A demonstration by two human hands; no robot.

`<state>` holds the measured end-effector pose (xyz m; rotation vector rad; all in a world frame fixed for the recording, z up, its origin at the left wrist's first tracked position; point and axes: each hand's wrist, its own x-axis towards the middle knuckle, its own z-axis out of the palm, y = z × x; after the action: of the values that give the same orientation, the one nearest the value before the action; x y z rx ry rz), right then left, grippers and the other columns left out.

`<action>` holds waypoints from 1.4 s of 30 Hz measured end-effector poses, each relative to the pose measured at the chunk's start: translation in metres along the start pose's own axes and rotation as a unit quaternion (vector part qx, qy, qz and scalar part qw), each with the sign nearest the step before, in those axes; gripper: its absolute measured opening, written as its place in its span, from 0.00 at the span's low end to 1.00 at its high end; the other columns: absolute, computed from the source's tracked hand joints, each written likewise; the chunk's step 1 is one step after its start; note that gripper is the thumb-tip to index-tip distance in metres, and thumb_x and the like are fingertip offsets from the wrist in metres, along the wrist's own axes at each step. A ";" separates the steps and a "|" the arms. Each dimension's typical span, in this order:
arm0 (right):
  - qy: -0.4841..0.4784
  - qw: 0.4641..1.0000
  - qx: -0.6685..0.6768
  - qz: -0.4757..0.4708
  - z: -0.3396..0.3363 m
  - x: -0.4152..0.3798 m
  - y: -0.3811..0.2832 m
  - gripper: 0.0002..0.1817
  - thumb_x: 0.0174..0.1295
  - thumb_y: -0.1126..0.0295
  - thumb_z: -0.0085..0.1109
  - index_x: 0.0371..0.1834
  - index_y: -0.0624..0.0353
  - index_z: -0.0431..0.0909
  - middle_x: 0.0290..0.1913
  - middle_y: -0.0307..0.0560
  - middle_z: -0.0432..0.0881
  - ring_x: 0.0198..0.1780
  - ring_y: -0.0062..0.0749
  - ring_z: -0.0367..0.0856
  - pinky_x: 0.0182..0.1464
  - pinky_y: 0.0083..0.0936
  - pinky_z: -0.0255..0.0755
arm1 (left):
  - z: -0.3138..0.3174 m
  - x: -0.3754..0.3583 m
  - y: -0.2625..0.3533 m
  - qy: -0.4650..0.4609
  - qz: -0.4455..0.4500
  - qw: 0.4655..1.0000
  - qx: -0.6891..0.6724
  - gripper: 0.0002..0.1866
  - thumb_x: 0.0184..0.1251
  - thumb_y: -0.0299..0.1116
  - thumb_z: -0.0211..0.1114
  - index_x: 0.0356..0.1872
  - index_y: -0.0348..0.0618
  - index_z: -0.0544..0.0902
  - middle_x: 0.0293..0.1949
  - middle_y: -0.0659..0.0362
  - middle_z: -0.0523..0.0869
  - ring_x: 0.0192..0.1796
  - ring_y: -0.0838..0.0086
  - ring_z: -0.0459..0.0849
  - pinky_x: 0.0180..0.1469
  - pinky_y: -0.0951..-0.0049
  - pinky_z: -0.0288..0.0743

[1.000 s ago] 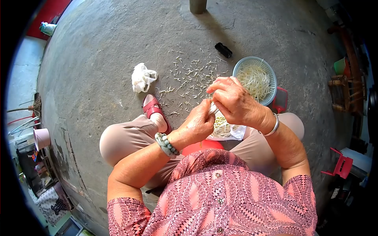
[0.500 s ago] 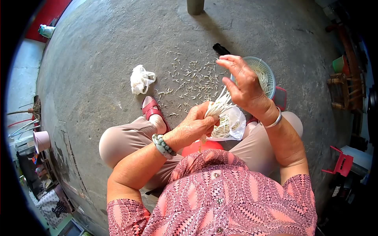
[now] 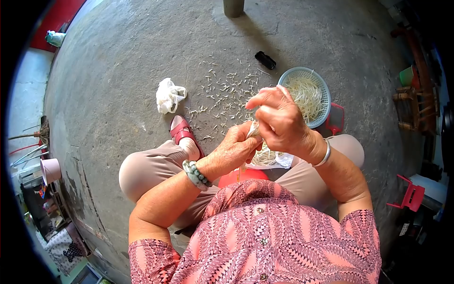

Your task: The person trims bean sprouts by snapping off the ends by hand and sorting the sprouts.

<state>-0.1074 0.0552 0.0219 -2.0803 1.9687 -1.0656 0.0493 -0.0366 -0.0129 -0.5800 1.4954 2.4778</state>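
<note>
My left hand point(image 3: 236, 146) is closed around a bunch of thin white stalks point(image 3: 254, 128) above my lap. Over the top of the bunch, my right hand point(image 3: 281, 120) has its fingers curled and its thumb by the stalks; whatever is between its fingertips is hidden. More stalks point(image 3: 267, 156) lie in a white plastic bag point(image 3: 284, 161) between my knees, partly covered by my hands. A light blue basket point(image 3: 326, 97) beyond my right hand holds long pale stalks point(image 3: 305, 97).
Short pale pieces point(image 3: 231, 90) are scattered on the concrete floor point(image 3: 123, 71). A crumpled white bag point(image 3: 169, 96) lies left of them, and a black object point(image 3: 265, 60) above right. A red stool point(image 3: 408, 194) stands at right, a pink bucket point(image 3: 50, 170) at left.
My right hand has come down and left from beside the basket to the bunch, its fingers now curled. More of the basket shows. My left hand has stayed in place.
</note>
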 end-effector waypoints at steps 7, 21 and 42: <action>0.110 0.979 0.072 0.157 -0.025 0.005 0.020 0.06 0.55 0.82 0.58 0.35 0.63 0.79 0.42 0.49 0.83 0.43 0.38 0.83 0.47 0.28 0.75 | 0.002 -0.005 0.002 0.004 0.008 0.999 -0.034 0.12 0.74 0.42 0.54 0.41 0.44 0.74 0.28 0.67 0.74 0.23 0.88 0.65 0.25 0.84 0.63; -0.011 0.999 0.025 0.018 -0.005 -0.001 0.005 0.06 0.51 0.77 0.64 0.33 0.61 0.79 0.53 0.51 0.80 0.60 0.52 0.72 0.65 0.44 0.61 | -0.001 -0.002 -0.010 0.040 0.041 0.998 0.023 0.09 0.73 0.38 0.55 0.43 0.44 0.74 0.28 0.67 0.76 0.22 0.89 0.69 0.24 0.85 0.64; -0.073 0.997 -0.031 -0.018 -0.002 -0.003 0.005 0.08 0.45 0.77 0.61 0.31 0.62 0.77 0.40 0.46 0.80 0.46 0.45 0.77 0.47 0.43 0.68 | 0.000 0.002 -0.011 0.062 0.079 0.981 0.164 0.09 0.73 0.35 0.53 0.37 0.41 0.74 0.24 0.66 0.75 0.22 0.85 0.70 0.24 0.80 0.66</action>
<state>-0.1122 0.0580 0.0199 -2.1659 1.9253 -0.8411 0.0515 -0.0313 -0.0220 -0.5805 2.0166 2.2612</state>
